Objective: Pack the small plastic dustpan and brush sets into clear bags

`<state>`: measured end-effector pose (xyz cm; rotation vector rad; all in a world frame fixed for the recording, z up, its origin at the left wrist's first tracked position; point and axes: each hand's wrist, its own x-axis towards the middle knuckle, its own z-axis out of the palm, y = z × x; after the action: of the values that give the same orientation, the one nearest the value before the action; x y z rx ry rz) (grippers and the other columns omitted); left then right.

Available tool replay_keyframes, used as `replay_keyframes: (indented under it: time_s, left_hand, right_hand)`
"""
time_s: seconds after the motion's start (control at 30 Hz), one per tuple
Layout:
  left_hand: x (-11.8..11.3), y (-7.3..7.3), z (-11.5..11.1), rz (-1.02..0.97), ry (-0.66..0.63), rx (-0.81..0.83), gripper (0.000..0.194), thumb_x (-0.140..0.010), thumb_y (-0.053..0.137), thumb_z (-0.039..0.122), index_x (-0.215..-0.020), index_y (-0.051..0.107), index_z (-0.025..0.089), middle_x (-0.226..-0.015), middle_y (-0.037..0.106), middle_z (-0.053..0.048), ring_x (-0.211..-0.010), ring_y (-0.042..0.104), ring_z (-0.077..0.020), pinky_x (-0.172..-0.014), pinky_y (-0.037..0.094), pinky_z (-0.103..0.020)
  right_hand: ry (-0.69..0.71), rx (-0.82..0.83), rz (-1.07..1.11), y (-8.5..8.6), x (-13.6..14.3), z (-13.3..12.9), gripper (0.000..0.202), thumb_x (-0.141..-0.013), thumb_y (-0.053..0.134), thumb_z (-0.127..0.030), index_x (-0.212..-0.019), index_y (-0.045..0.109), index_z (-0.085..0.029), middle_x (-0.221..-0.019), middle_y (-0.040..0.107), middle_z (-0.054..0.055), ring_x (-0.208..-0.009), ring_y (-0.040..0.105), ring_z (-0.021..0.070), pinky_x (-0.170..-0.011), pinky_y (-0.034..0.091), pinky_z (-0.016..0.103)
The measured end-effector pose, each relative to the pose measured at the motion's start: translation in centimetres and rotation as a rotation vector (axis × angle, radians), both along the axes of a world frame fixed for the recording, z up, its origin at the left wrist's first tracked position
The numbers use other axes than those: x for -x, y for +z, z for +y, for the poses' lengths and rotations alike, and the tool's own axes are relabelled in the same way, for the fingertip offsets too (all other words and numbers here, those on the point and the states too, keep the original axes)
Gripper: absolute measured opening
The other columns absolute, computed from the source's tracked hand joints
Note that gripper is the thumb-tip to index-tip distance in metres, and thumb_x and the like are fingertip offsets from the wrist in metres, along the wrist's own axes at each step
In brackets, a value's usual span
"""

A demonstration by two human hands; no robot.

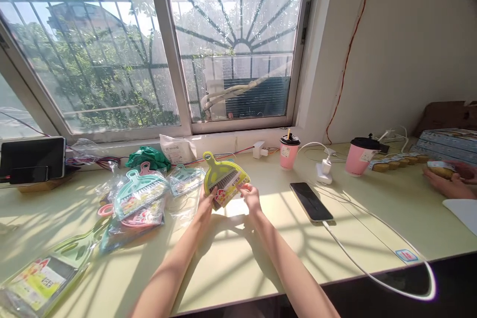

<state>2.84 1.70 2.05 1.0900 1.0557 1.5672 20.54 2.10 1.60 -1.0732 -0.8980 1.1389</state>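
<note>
The left hand [207,200] and right hand [250,198] grip a green dustpan set [224,183] above the table [231,283], toward its window edge. Its printed card could crease or tear if the right fingers pull its corner too hard.

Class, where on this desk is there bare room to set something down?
Bare desk shows between the left forearm and right forearm, below the held green dustpan set, and between the right forearm and the phone. It is crowded at left, with bagged dustpan sets, and along the window, with a green bag.
</note>
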Motion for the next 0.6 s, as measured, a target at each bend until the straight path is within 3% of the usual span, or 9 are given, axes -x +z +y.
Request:
replay_keyframes:
  time_s: [0.1, 0.23, 0.43, 0.6]
  left_hand:
    - [0.1, 0.5, -0.3, -0.034, 0.000, 0.076, 0.083, -0.085, 0.110, 0.065, -0.151, 0.077, 0.028, -0.140, 0.090, -0.020, -0.151, 0.081, -0.0450, -0.130, 0.063, -0.059]
    - [0.1, 0.7, -0.4, -0.040, -0.017, 0.095, 0.079, -0.081, 0.113, 0.046, -0.150, 0.077, 0.028, -0.137, 0.089, -0.018, -0.147, 0.083, -0.0410, -0.128, 0.064, -0.054]
    - [0.0, 0.0, -0.4, -0.010, -0.051, 0.064, 0.097, -0.065, 0.116, 0.033, -0.153, 0.075, 0.028, -0.132, 0.089, -0.013, -0.135, 0.085, -0.0410, -0.127, 0.066, -0.060]
    - [0.3, -0.2, -0.4, 0.004, -0.045, 0.020, 0.087, -0.070, 0.108, 0.030, -0.151, 0.077, 0.030, -0.135, 0.089, -0.012, -0.140, 0.083, -0.0416, -0.129, 0.066, -0.059]
  right_hand:
    - [-0.114, 0.020, 0.001, -0.3, -0.8, 0.1, 0.053, -0.075, 0.102, -0.068, -0.073, 0.059, -0.037, -0.086, 0.081, 0.005, -0.103, 0.078, 0.0374, -0.097, 0.069, 0.051]
    - [-0.083, 0.068, -0.020, -0.8, -0.3, -0.3, 0.045, -0.079, 0.097, -0.060, -0.075, 0.060, -0.035, -0.095, 0.084, 0.009, -0.120, 0.078, 0.0403, -0.110, 0.064, 0.053]
    - [-0.115, 0.090, 0.031, -2.6, 1.4, -0.1, 0.044, -0.076, 0.093, -0.061, -0.082, 0.058, -0.035, -0.090, 0.078, 0.005, -0.113, 0.076, 0.0380, -0.108, 0.063, 0.051]
    - [-0.213, 0.051, -0.085, -3.4, 1.6, 0.3, 0.047, -0.076, 0.088, -0.061, -0.110, 0.070, -0.034, -0.125, 0.084, 0.011, -0.131, 0.077, 0.0383, -0.109, 0.061, 0.047]
